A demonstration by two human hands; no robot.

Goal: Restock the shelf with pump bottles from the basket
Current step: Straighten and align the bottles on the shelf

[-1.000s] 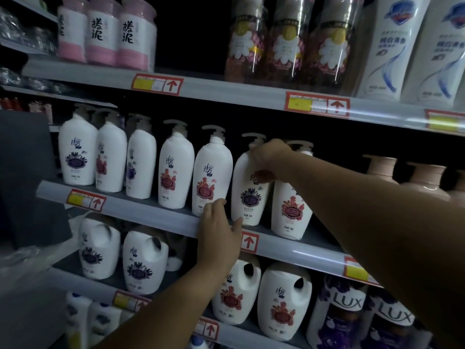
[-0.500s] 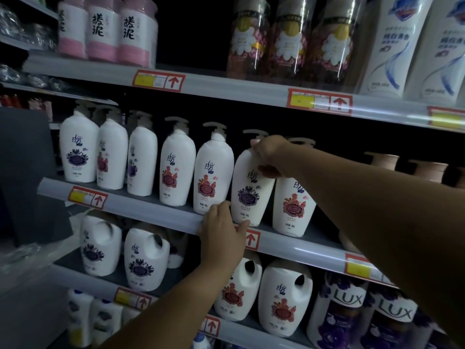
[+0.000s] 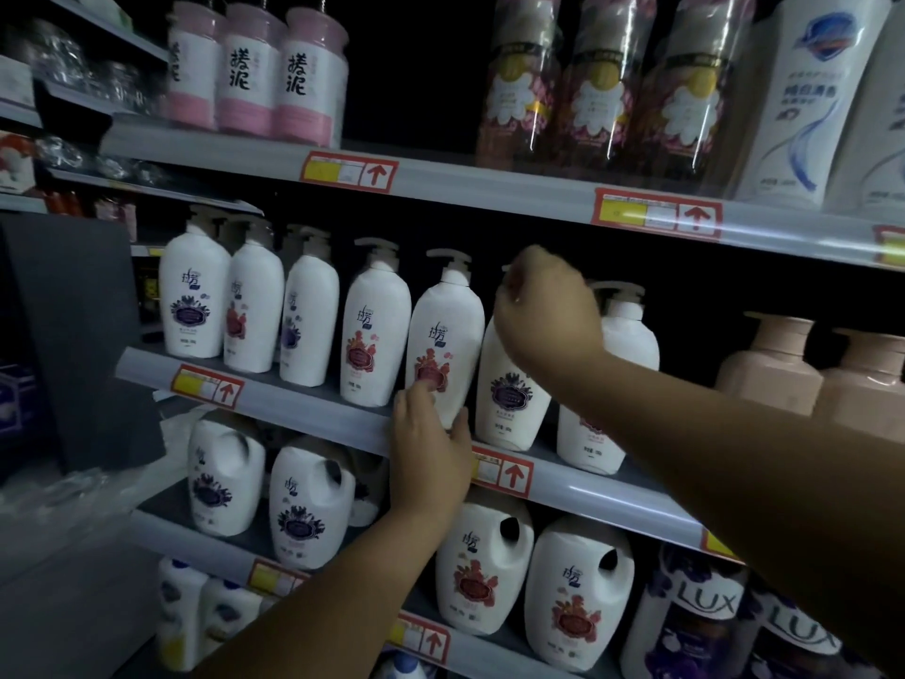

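The purple-label pump bottle at frame centre has been tilted left, its neck pinched by the right hand for alignment, while the neighbouring red-label bottle is steadied by the left hand, fingers spread.

On the middle shelf a row of pump bottles stands side by side, running from left to right. My right hand is at the top of one bottle in that row, with another bottle just to its right and set slightly behind. My left hand rests at the shelf's front edge, against the base of the bottle to the left. Jugs stand on the shelf below, and more bottles on the shelf above
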